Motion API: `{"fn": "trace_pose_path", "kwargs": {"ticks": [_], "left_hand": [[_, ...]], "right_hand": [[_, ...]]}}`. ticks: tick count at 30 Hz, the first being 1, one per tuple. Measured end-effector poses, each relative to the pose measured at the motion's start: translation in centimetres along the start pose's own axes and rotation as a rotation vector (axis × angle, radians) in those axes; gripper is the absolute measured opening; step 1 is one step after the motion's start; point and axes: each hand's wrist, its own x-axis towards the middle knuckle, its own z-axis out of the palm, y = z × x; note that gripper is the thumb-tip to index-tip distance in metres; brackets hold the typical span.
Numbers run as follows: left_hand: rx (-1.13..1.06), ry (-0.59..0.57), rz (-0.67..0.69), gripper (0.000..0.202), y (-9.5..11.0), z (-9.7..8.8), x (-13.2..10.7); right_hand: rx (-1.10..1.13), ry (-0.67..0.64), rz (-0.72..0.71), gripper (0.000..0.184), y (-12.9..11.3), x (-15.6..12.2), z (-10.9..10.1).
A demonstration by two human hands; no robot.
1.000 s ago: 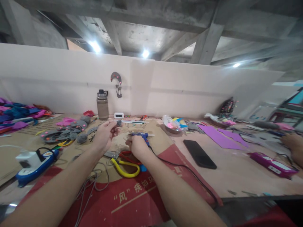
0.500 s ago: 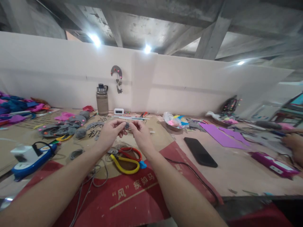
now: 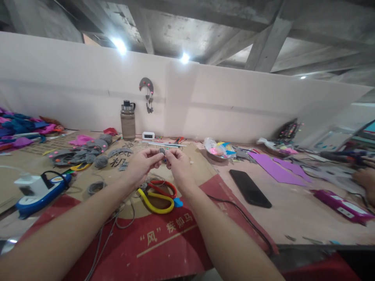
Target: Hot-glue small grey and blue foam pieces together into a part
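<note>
Both my hands are raised together over the middle of the table. My left hand [image 3: 143,166] pinches a small grey felt piece [image 3: 162,150] between thumb and fingers. My right hand [image 3: 179,167] meets it from the right, fingertips closed on the same piece. Below my hands lie yellow-handled scissors [image 3: 155,203] and red-handled scissors [image 3: 164,187] on cardboard [image 3: 202,164]. A black cord [image 3: 243,218] runs out from under my right forearm.
A water bottle [image 3: 128,121] and a small white clock [image 3: 148,135] stand by the white partition [image 3: 234,105]. Grey felt pieces [image 3: 84,152] and a blue power strip [image 3: 41,191] lie left; a black phone [image 3: 250,188] and purple sheets [image 3: 275,168] right. Another person's hand [image 3: 365,179] is far right.
My right hand let go of the blue glue gun, rose and joined my left hand on the small grey piece. The glue gun is out of sight now.
</note>
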Motion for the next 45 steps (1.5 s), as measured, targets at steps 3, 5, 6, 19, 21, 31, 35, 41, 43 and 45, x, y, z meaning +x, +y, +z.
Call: {"fn": "trace_pose_path", "kwargs": {"ticks": [3, 5, 6, 19, 21, 31, 35, 41, 43, 45], "left_hand": [[0.023, 0.037, 0.014, 0.014, 0.0, 0.0, 0.0], [0.008, 0.032, -0.01, 0.015, 0.2, -0.1, -0.1], [0.001, 0.026, -0.027, 0.015, 0.4, -0.2, -0.1], [0.111, -0.037, -0.1, 0.02, 1.3, -1.4, 0.4], [0.136, -0.029, -0.115, 0.021, 1.2, -1.4, 0.5], [0.01, 0.179, -0.037, 0.022, 1.4, -2.8, 1.3], [-0.059, 0.193, -0.04, 0.021, 1.7, -2.5, 1.1], [-0.092, 0.245, -0.069, 0.019, 2.1, -2.4, 1.0], [-0.1, 0.264, -0.047, 0.018, 2.2, -2.5, 1.0], [-0.122, 0.294, -0.017, 0.018, 2.4, -2.7, 1.0]], "right_hand": [[-0.018, -0.014, 0.003, 0.02, -0.1, -0.2, 0.1], [-0.025, -0.017, 0.001, 0.019, -0.1, -0.2, 0.1], [-0.03, -0.018, -0.002, 0.019, 0.0, -0.2, 0.1], [-0.26, -0.116, -0.076, 0.022, 0.1, 0.5, -1.0], [-0.263, -0.113, -0.067, 0.023, 0.0, 0.7, -1.2], [-1.356, 0.02, 0.041, 0.03, 0.8, 2.4, -5.1], [-1.397, -0.055, 0.165, 0.024, 3.5, 2.3, -5.4], [-1.29, -0.034, 0.179, 0.018, 4.3, 3.3, -6.0], [-1.228, -0.036, 0.187, 0.02, 3.8, 3.6, -5.9], [-1.073, -0.002, 0.141, 0.024, 3.1, 3.6, -5.4]]}}
